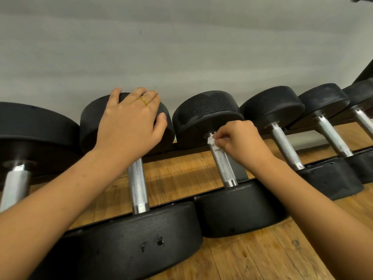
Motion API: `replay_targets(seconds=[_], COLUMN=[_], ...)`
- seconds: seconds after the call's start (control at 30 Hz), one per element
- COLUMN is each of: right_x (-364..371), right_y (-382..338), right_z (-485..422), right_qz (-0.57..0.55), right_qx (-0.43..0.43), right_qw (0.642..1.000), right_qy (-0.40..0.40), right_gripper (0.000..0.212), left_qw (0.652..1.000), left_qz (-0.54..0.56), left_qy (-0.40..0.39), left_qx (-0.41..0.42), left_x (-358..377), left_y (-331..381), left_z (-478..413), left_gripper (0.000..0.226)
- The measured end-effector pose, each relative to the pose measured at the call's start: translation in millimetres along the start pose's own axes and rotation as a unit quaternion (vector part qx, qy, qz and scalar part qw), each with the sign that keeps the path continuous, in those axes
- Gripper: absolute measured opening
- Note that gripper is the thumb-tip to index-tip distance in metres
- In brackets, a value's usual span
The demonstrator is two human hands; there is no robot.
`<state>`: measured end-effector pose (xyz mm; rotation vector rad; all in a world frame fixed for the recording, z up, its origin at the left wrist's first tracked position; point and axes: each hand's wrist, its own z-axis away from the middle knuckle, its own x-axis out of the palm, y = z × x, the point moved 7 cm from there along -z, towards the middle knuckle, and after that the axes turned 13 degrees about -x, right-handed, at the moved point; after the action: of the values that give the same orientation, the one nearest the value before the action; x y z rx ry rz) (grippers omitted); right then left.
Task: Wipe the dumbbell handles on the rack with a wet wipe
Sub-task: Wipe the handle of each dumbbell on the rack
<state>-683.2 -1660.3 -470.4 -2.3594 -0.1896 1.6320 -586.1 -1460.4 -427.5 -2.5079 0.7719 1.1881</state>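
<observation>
Several black dumbbells with knurled silver handles lie side by side on a low rack (240,174). My right hand (240,141) pinches a small crumpled white wet wipe (212,141) against the far end of the middle dumbbell's handle (223,164), just below its far head (205,112). My left hand (131,120) rests flat, fingers spread, on the far head (88,126) of the neighbouring dumbbell to the left. That dumbbell's handle (138,184) shows below my wrist.
A larger dumbbell (30,126) sits at the far left. More dumbbells (282,146) continue to the right. A grey wall (181,47) rises right behind the rack. Wooden floor (262,255) lies below and in front.
</observation>
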Motion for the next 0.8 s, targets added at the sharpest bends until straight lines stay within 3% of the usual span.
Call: replay_targets(seconds=[0.07, 0.23, 0.43, 0.57, 0.63, 0.8], right_x=[-6.0, -4.0, -6.6, 0.8, 7.3, 2.1], right_y=[7.6, 11.7, 8.0, 5.3, 3.9, 0.9], right_z=[-0.7, 9.3, 7.2, 19.3, 28.7, 27.8], right_qz=[-0.030, -0.058, -0.078, -0.069, -0.062, -0.045], right_qx=[0.011, -0.012, -0.006, 0.038, 0.040, -0.025], right_qw=[0.999, 0.997, 0.997, 0.978, 0.970, 0.989], right_qy=[0.039, -0.048, -0.018, -0.193, -0.233, -0.139], right_gripper=[0.020, 0.014, 0.009, 0.010, 0.012, 0.011], left_qw=[1.000, 1.000, 1.000, 1.000, 1.000, 1.000], left_qz=[0.000, 0.001, 0.004, -0.003, -0.003, 0.003], left_qy=[-0.001, 0.000, 0.005, 0.000, 0.000, 0.002], left_qx=[0.000, 0.000, -0.001, -0.001, 0.001, 0.003], left_x=[0.3, 0.3, -0.7, -0.7, -1.2, -1.4], left_y=[-0.2, 0.5, -0.4, 0.5, 0.8, 1.0], left_z=[0.2, 0.4, -0.1, 0.9, 0.9, -0.4], left_gripper=[0.057, 0.056, 0.055, 0.055, 0.055, 0.055])
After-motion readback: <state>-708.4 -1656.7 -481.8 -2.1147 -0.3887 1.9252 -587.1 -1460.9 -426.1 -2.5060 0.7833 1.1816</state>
